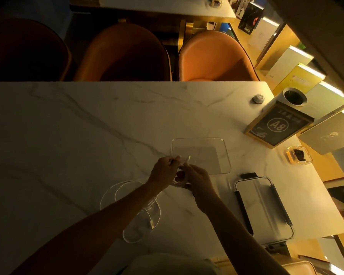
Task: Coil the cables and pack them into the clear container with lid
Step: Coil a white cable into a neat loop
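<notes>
A white cable coil [179,180] hangs between my two hands above the marble table. My left hand [164,171] pinches the cable near its top. My right hand [197,178] grips the coil, and the cable's plug end [188,158] sticks up past its fingers. Just beyond the hands stands the clear container [222,153], open at the top. Its lid [263,209], clear with black latches, lies flat to the right. A second white cable [127,213] lies in loose loops on the table under my left forearm, its plug [151,224] showing.
A framed "A8" table sign [279,126], a white cup [294,97], a small grey knob-like object [258,99] and a glass ashtray [298,155] stand at the table's right end. Orange chairs [214,56] line the far side. Books fill shelves on the right.
</notes>
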